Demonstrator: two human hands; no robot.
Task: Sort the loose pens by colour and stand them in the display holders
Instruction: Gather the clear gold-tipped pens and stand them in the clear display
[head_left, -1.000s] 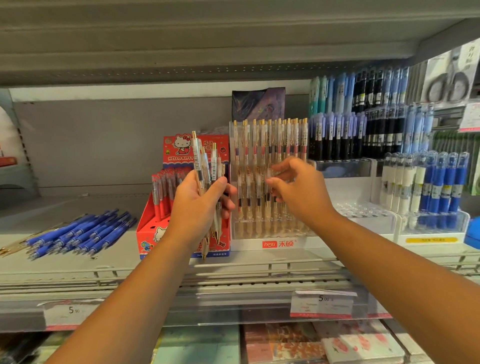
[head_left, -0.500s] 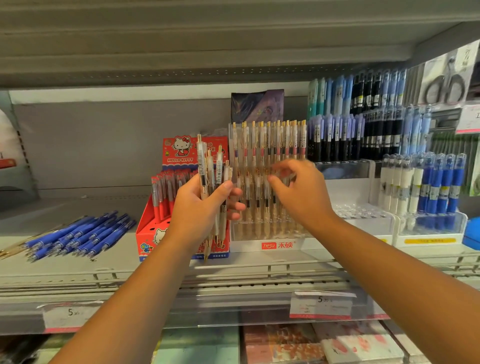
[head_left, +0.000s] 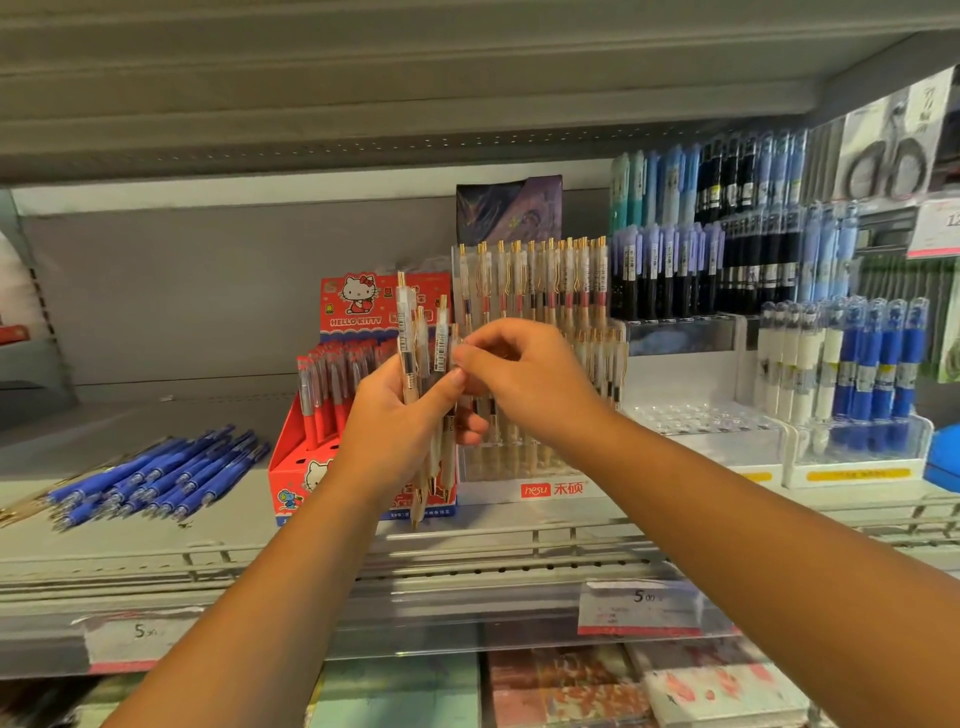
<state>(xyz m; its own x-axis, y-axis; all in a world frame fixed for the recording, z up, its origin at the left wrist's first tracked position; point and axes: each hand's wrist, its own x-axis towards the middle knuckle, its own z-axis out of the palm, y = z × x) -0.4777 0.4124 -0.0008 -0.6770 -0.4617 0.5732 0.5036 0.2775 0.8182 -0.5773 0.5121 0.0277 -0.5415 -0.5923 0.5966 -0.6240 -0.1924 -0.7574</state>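
My left hand (head_left: 395, 431) grips a bundle of several clear pens with gold clips (head_left: 423, 338), held upright in front of the red Hello Kitty box (head_left: 306, 467). My right hand (head_left: 530, 384) has come against the bundle and pinches the top of one of its pens between thumb and fingers. Behind both hands stands the clear tiered display holder (head_left: 540, 488), with rows of matching clear gold-clip pens (head_left: 545, 275) upright in it.
A loose pile of blue pens (head_left: 161, 478) lies on the shelf at left. Right of the holder are an empty clear rack (head_left: 701, 421), white and blue pens (head_left: 857, 364), and dark and pastel pens behind. A wire rail (head_left: 467, 551) runs along the shelf's front edge.
My right hand has moved left from the display holder to the bundle in my left hand and taken hold of one pen. The left hand has barely shifted.
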